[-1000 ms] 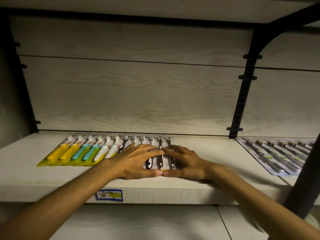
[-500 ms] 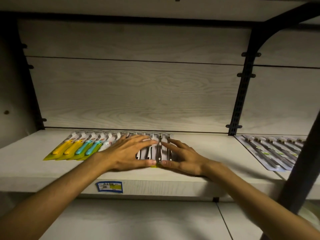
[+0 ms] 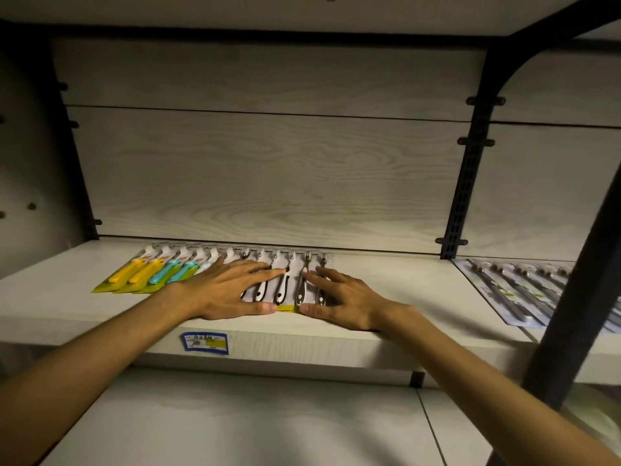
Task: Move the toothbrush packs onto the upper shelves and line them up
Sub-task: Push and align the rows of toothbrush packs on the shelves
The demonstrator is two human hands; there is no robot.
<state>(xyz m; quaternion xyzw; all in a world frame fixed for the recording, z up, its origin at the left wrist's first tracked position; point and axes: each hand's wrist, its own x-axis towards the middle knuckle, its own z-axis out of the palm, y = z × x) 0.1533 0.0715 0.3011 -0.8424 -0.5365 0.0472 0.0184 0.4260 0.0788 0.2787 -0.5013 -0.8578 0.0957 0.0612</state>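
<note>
A row of overlapping toothbrush packs lies flat on the pale wooden shelf (image 3: pixel 403 297). Yellow and teal-handled packs (image 3: pixel 148 275) are at the left, and black-and-white and grey-handled packs (image 3: pixel 285 284) are at the right end of the row. My left hand (image 3: pixel 228 290) lies flat with spread fingers on the middle packs. My right hand (image 3: pixel 339 297) rests with straight fingers on the rightmost grey pack. The two thumbs nearly meet at the packs' front edge, where a yellow card edge shows.
More toothbrush packs (image 3: pixel 524 290) lie on the neighbouring shelf at the right, past a black slotted upright (image 3: pixel 467 169). A dark diagonal bar (image 3: pixel 578 297) crosses the right foreground. A blue price label (image 3: pixel 205 343) is on the shelf's front edge. A lower shelf (image 3: pixel 235 422) sits below.
Both hands have stayed on the packs; my fingers have spread and shifted slightly along the row. The view has tilted a little, showing more of the lower shelf.
</note>
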